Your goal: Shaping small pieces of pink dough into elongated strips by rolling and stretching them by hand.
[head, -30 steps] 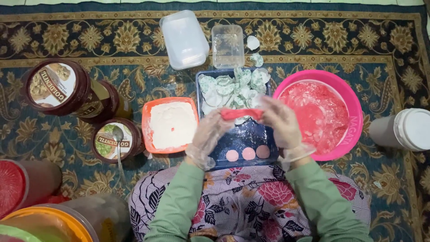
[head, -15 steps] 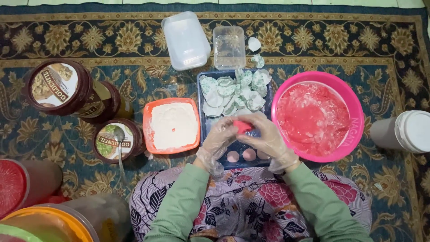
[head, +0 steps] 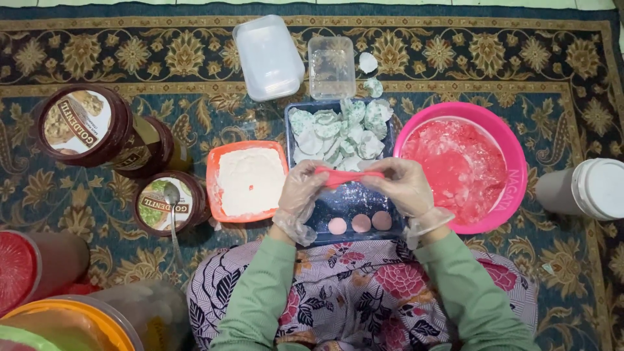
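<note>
Gloved left hand [head: 300, 190] and right hand [head: 404, 186] pinch stretched red dough strip [head: 348, 175] by its ends, long axis left-right, over blue rectangular tray [head: 344, 203] holding three pink dough discs [head: 360, 223]; orange square container [head: 249, 181] holds white flour.

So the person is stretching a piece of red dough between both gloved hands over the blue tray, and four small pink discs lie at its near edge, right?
Not quite: the head view shows three pink discs, not four, at the near edge of the blue tray. The rest holds: the left hand and right hand, both gloved, stretch the red dough over it.
</note>
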